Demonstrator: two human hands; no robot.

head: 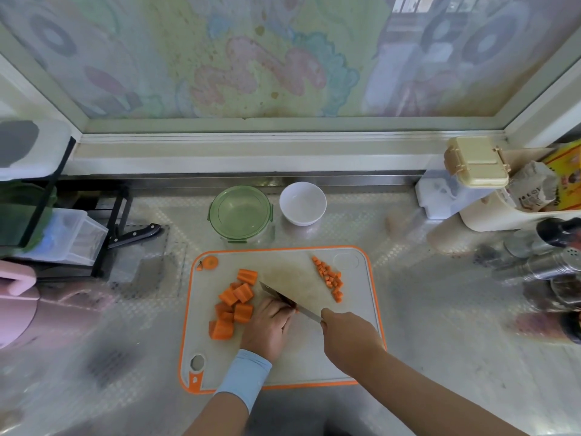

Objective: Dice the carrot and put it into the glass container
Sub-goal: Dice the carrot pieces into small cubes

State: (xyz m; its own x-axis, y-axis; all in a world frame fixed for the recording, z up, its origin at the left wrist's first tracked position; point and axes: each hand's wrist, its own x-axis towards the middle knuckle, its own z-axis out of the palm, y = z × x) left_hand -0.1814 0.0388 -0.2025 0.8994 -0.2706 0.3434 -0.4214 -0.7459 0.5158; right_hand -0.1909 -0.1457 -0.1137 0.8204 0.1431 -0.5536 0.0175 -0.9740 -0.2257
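A white cutting board with an orange rim (355,350) lies in front of me. Large carrot chunks (234,302) are piled on its left half. A row of small carrot dice (330,278) sits at its upper right, and a carrot end slice (210,262) lies at the upper left corner. My left hand (267,328) presses down on a carrot piece that its fingers mostly hide. My right hand (349,336) grips the handle of a knife (283,298), whose blade lies against my left fingers. The glass container (240,214) with a green lid stands behind the board.
A white bowl (302,203) stands beside the container. A black-handled knife (138,236) and a rack with plastic boxes (72,237) are at the left. Steel shakers (547,262) and a tub of packets (518,196) crowd the right side. A pink object (15,309) sits at the left edge.
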